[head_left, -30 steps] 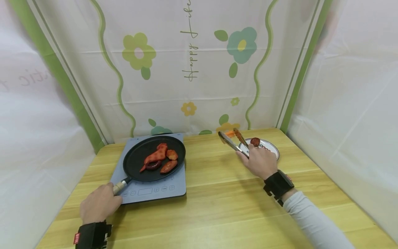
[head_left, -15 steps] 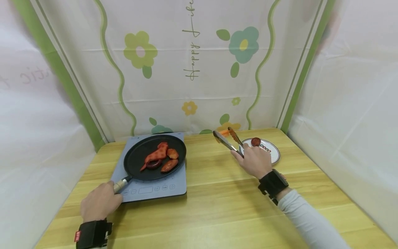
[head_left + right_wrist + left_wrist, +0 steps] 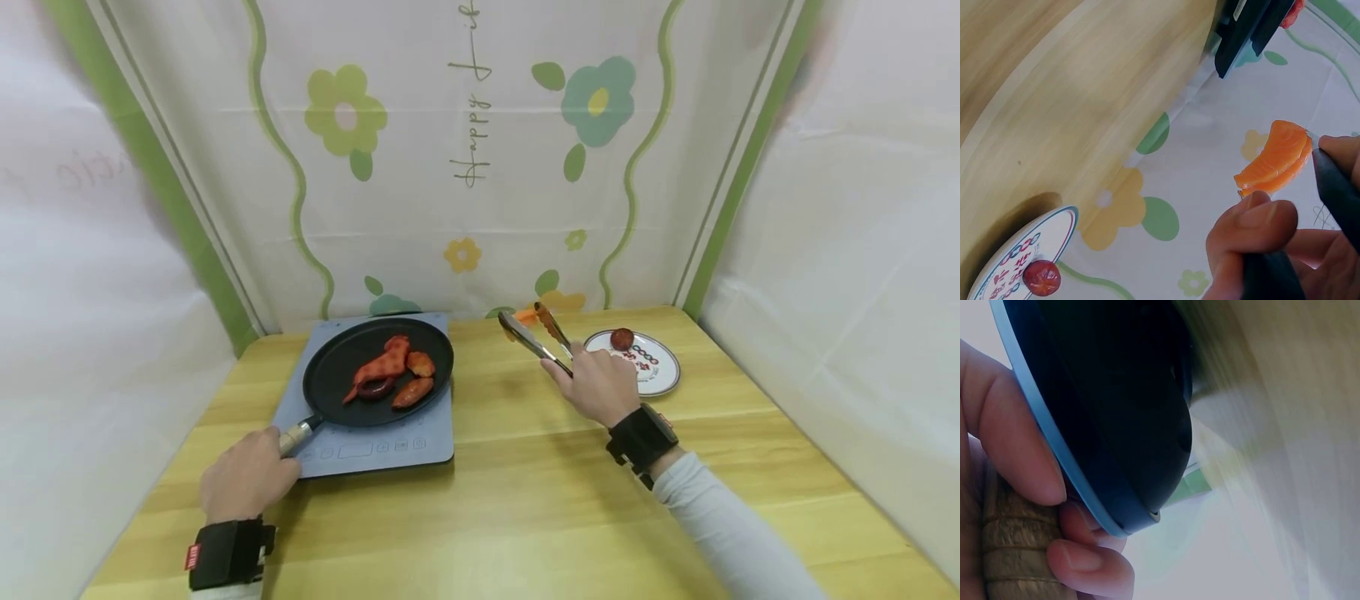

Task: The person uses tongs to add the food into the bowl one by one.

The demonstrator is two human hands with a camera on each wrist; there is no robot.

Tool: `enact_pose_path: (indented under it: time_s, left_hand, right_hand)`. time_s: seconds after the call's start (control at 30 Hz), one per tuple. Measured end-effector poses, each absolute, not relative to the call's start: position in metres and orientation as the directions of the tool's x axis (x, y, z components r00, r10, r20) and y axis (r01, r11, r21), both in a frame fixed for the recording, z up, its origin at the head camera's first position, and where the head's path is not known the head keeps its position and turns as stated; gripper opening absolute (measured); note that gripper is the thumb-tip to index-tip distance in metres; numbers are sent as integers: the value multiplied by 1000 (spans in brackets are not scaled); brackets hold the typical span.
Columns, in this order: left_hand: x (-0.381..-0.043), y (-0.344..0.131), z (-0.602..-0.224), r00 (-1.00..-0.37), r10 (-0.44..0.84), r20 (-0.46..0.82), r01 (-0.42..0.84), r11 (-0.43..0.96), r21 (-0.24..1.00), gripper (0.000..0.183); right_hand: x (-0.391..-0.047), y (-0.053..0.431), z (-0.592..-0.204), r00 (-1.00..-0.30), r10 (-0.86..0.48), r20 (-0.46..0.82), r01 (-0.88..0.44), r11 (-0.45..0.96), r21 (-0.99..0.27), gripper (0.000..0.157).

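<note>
My left hand [image 3: 247,475] grips the wooden handle [image 3: 1022,550] of a black frying pan [image 3: 330,379] on the left. In the pan lie a long reddish piece of meat [image 3: 384,363], a dark curved sausage [image 3: 376,389], a golden nugget-like piece [image 3: 421,364] and a brown oval piece [image 3: 412,392]. My right hand [image 3: 600,385] holds metal tongs [image 3: 536,347] raised over the table, left of the plate. Between the tips of the tongs is an orange salmon slice [image 3: 1279,156], partly hidden in the head view.
The pan rests on a grey-blue induction cooker [image 3: 360,461]. At the right, a white plate [image 3: 666,375] with printed patterns carries a small round dark-red piece [image 3: 622,339]. A flowered curtain [image 3: 420,167] stands behind the wooden table [image 3: 525,508], with white sheets at both sides.
My right hand has moved left with the tongs and the salmon slice, away from over the plate, uncovering more of it. The left hand keeps its hold on the pan handle.
</note>
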State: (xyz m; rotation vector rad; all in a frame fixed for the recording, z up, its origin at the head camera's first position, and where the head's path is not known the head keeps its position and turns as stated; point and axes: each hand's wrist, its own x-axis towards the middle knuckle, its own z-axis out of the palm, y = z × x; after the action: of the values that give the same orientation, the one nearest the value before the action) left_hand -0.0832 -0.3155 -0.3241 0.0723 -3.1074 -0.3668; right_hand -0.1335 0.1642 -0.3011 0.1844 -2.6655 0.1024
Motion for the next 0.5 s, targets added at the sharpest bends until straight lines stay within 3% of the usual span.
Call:
enact_pose_path:
  time_s: [0.3,0.5]
  left_hand:
    - [-83,-315,-327,-993,-25,113,2,971,237,10]
    - [-87,-314,-326,-995,-47,85,-25,970,241,10]
  right_hand:
    - [-137,152,-302,-864,-150,481,-176,984,-9,60]
    - [-140,150,-301,-872,-153,465,-181,983,-15,62]
